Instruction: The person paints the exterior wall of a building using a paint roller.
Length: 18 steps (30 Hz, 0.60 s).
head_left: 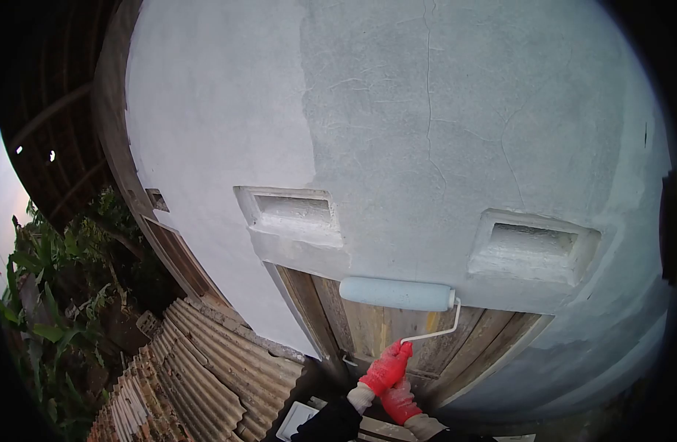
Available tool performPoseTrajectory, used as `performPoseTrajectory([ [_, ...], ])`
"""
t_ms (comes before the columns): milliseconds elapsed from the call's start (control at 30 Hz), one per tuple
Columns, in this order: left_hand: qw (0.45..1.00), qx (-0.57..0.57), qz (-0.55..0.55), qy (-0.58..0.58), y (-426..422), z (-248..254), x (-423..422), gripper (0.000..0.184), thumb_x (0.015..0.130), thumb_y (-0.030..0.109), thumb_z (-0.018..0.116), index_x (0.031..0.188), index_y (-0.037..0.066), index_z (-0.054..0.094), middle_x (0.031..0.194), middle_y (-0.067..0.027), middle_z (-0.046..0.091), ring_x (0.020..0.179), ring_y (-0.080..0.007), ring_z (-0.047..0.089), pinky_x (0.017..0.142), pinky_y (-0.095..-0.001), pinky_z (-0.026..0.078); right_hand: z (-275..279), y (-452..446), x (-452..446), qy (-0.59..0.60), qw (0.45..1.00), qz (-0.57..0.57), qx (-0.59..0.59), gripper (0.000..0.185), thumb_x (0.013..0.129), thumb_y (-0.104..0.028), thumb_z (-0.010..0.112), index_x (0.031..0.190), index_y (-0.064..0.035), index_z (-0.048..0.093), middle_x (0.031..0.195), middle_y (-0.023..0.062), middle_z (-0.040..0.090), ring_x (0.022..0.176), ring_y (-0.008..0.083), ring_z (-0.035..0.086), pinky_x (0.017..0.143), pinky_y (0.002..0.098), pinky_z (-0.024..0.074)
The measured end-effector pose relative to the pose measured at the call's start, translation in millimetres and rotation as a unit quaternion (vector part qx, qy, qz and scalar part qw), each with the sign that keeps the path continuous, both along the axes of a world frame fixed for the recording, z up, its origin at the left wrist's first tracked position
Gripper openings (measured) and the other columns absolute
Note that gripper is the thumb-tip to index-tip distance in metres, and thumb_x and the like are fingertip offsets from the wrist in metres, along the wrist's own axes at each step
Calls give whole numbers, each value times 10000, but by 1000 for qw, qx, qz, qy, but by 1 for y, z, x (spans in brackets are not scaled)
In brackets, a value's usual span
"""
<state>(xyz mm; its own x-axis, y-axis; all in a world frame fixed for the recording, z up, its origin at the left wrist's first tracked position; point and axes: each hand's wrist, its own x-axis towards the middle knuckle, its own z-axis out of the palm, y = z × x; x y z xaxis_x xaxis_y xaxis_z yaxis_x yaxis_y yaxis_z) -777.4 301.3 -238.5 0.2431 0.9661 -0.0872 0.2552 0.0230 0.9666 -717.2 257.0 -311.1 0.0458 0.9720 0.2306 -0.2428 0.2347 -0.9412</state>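
A paint roller (397,293) with a pale blue-grey sleeve lies level across the top edge of a wooden door (408,339), just under the grey wall (397,250). Its white wire frame bends down on the right to the handle. My left hand (386,368), in a red glove, is closed round the handle at the top. Below it, also gloved in red, my right hand (401,402) is closed on the lower part. The handle itself is mostly hidden by the gloves.
Two recessed vents (298,214) (534,243) sit in the wall above the door. Whiter paint covers the wall's left part. A corrugated roof (213,368) lies at lower left, beside green plants (58,317). A white tray-like object (296,421) is near my left sleeve.
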Motion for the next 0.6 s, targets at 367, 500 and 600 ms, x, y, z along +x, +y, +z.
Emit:
performPoseTrajectory([
  [367,982,189,22,-18,62,156,-10,371,999,416,448,881,81,555,673,1,479,621,-110,476,600,-292,420,86,73,-13,-19,996,-26,81,563,912,-70,618,1413,-82,363,1242,64,562,1151,182,551,974,343,458],
  [500,989,145,25,10,34,81,-5,373,995,420,455,901,78,570,709,-37,532,659,-141,526,632,-323,445,54,53,-11,-32,997,-18,67,563,910,-66,614,1413,-79,362,1242,70,563,1152,189,552,975,346,458],
  [600,994,99,22,35,21,35,-2,382,987,436,471,910,77,577,720,-49,551,660,-162,543,635,-332,457,31,28,-12,-19,998,-12,51,564,909,-74,615,1413,-77,361,1233,78,570,1146,202,559,971,353,460],
])
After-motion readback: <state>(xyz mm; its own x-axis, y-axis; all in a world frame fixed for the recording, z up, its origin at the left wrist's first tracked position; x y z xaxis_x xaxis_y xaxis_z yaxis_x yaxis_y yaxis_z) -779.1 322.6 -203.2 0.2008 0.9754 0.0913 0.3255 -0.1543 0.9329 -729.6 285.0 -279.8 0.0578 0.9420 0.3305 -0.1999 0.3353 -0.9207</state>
